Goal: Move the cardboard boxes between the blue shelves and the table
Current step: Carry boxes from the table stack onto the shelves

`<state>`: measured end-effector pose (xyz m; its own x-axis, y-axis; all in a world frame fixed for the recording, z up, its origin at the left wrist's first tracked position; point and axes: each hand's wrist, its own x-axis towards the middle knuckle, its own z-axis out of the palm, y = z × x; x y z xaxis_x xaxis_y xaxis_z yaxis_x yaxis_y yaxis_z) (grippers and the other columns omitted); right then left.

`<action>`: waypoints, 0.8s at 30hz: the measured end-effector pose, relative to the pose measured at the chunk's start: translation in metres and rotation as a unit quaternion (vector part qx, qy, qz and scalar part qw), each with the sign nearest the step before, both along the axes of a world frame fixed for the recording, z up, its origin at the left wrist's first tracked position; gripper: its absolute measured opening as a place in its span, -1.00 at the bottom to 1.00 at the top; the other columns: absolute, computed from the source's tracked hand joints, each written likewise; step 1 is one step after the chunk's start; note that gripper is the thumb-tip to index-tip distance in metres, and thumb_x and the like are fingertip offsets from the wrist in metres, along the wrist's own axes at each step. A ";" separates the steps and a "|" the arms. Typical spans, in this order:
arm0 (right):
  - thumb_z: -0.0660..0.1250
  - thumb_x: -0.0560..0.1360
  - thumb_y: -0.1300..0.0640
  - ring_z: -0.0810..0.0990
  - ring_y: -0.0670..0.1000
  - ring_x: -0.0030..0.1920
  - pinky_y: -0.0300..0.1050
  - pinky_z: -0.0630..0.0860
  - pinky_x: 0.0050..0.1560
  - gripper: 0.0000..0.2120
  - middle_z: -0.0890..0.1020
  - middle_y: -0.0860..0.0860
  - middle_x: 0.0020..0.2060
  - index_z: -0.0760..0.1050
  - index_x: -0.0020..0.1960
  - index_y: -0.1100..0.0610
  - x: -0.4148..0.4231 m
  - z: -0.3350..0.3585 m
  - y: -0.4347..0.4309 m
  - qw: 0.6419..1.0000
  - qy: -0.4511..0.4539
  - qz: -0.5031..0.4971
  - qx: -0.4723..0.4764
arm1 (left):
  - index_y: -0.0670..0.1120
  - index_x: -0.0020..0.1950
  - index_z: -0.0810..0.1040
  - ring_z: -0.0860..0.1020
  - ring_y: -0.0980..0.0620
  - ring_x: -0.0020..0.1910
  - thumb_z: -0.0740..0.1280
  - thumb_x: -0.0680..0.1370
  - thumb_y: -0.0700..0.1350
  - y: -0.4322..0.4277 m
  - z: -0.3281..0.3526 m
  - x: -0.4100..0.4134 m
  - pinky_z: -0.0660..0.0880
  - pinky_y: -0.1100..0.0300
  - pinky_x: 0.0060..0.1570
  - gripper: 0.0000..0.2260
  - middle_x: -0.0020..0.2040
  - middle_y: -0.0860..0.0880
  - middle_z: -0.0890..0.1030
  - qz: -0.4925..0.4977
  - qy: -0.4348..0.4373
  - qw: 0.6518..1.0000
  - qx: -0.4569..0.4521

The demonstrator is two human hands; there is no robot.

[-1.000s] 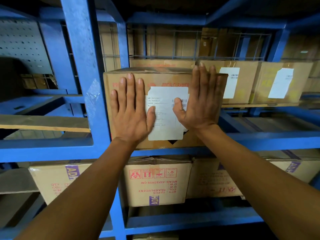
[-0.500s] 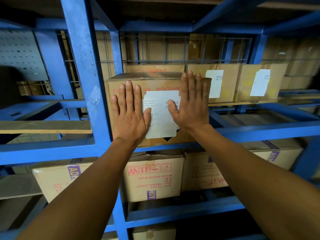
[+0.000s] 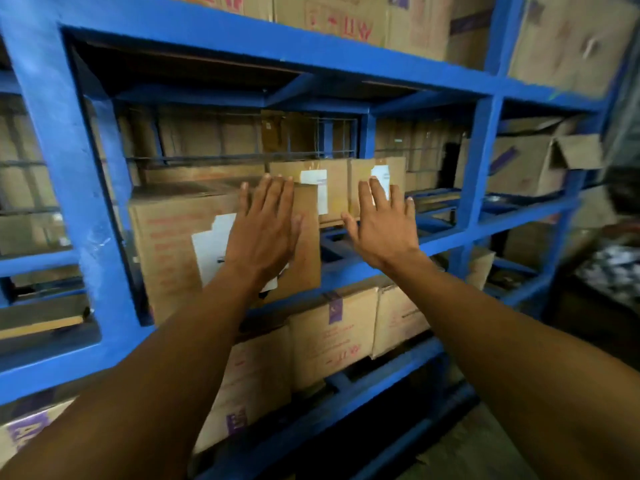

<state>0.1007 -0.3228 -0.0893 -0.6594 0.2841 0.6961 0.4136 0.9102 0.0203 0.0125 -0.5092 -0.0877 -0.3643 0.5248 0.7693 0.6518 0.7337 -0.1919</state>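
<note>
A cardboard box (image 3: 173,244) with a white label stands on the middle level of the blue shelves (image 3: 72,174), close to the left upright. My left hand (image 3: 266,230) lies flat and open over the right part of its front face. My right hand (image 3: 381,226) is open with fingers spread, off the box and in the air to its right, in front of the gap. Behind it sit two smaller labelled boxes (image 3: 332,188) further back on the same level.
Several cardboard boxes (image 3: 332,337) fill the level below, and more stand on the top level (image 3: 346,19). An opened box (image 3: 533,164) sits in the right bay. A blue upright (image 3: 481,168) divides the bays. Floor shows at the bottom right.
The view has swung to the right and upward. My right hand has come off the box front and moved right. My left hand has slid from the left side to the right side of the box face.
</note>
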 end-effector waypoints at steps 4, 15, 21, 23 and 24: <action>0.02 0.61 -0.21 0.11 0.30 0.50 0.34 0.13 0.42 -0.35 0.19 0.11 0.53 0.09 0.56 0.15 0.076 0.004 0.057 0.990 0.019 -0.140 -0.029 | -0.19 0.50 0.25 0.26 -0.18 0.45 0.10 0.63 0.03 0.077 0.010 0.032 0.08 -0.17 0.45 -0.50 0.45 -0.19 0.35 -0.123 0.007 0.992 0.006; 0.04 0.60 -0.21 0.11 0.29 0.50 0.34 0.13 0.40 -0.36 0.19 0.10 0.52 0.13 0.54 0.15 0.343 0.015 0.167 0.882 0.074 -0.465 -0.017 | -0.26 0.41 0.38 0.40 -0.22 0.33 0.05 0.57 0.09 0.317 0.013 0.238 0.26 -0.21 0.36 -0.44 0.35 -0.24 0.45 -0.488 -0.016 0.872 -0.003; 0.07 0.58 -0.22 0.14 0.30 0.48 0.35 0.16 0.38 -0.36 0.23 0.12 0.50 0.18 0.52 0.15 0.466 0.010 0.182 0.797 0.094 -0.596 -0.015 | -0.25 0.40 0.40 0.43 -0.22 0.32 0.04 0.58 0.10 0.393 0.013 0.369 0.25 -0.17 0.37 -0.45 0.33 -0.24 0.48 -0.621 -0.012 0.783 -0.002; 0.07 0.58 -0.21 0.15 0.30 0.48 0.35 0.16 0.39 -0.36 0.23 0.12 0.50 0.18 0.52 0.16 0.496 0.004 0.181 0.772 0.092 -0.629 -0.016 | -0.24 0.42 0.37 0.40 -0.22 0.34 0.05 0.59 0.10 0.410 0.014 0.404 0.25 -0.17 0.38 -0.46 0.36 -0.24 0.45 -0.651 -0.016 0.759 -0.006; 0.07 0.58 -0.21 0.15 0.30 0.49 0.35 0.16 0.39 -0.36 0.23 0.12 0.51 0.18 0.52 0.16 0.509 0.003 0.179 0.760 0.091 -0.643 -0.017 | -0.24 0.43 0.36 0.39 -0.21 0.36 0.05 0.60 0.10 0.416 0.015 0.420 0.23 -0.17 0.39 -0.46 0.37 -0.24 0.44 -0.664 -0.021 0.748 -0.007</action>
